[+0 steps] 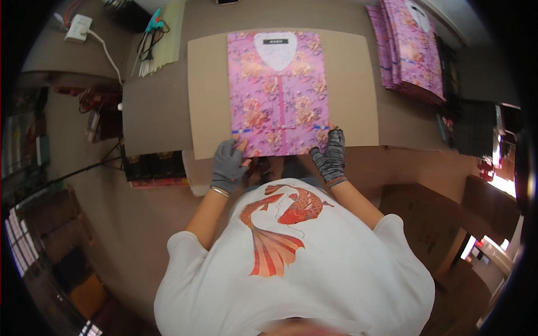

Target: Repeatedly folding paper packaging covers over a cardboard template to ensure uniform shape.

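While both hands (227, 165) (329, 158) grip its near corners, the pink floral garment (278, 98) lies beyond them.

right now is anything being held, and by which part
Yes, the folded pink floral garment: the gloved left hand holds it near its lower left corner, the gloved right hand near its lower right.

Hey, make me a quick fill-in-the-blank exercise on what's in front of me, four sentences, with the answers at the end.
1. The left hand wears a plain ____ glove.
2. The neck label on the folded floral garment is ____.
3. Left or right: the stack of folded garments lies to the ____ of that garment.
4. Left or right: the teal tool lies to its ____.

Missing words: gray; black; right; left.
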### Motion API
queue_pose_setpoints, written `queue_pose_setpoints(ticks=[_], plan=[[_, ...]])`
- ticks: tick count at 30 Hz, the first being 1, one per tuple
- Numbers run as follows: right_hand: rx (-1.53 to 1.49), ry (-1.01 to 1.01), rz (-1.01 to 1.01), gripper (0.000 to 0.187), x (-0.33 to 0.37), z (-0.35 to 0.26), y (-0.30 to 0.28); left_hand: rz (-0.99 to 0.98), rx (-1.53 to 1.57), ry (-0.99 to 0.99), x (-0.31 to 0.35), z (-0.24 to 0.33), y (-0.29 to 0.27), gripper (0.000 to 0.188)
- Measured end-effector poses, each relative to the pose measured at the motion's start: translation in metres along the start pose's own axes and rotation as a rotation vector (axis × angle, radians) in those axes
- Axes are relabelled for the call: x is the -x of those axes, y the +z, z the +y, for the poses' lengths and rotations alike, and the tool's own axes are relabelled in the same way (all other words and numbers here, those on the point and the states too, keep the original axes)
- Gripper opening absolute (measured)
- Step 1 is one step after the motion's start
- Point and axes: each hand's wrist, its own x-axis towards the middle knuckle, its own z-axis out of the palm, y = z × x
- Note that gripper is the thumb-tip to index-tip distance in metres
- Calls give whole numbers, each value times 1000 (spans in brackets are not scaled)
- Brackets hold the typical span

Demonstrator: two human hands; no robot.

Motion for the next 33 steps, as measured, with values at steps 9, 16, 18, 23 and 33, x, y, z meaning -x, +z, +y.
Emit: queue_pose_setpoints(ticks=[9, 16, 18, 23, 33], plan=[[-2092, 1023, -58, 44, 17, -50, -56, -14, 427, 27, -22, -1, -12, 56], [-1329, 937, 126, 71, -16, -64, -39, -83, 536, 175, -44, 25, -1, 64], [-1323, 731, 64, 73, -27, -8, -79, -110, 566, 119, -51, 35, -16, 71], [-1729, 731, 601, 49, -98, 71, -156, -48, 435, 35, -73, 7, 2, 62], [-1637, 977, 817, 15, -200, 265, -178, 35, 285, -214, -77, -4, -18, 49]])
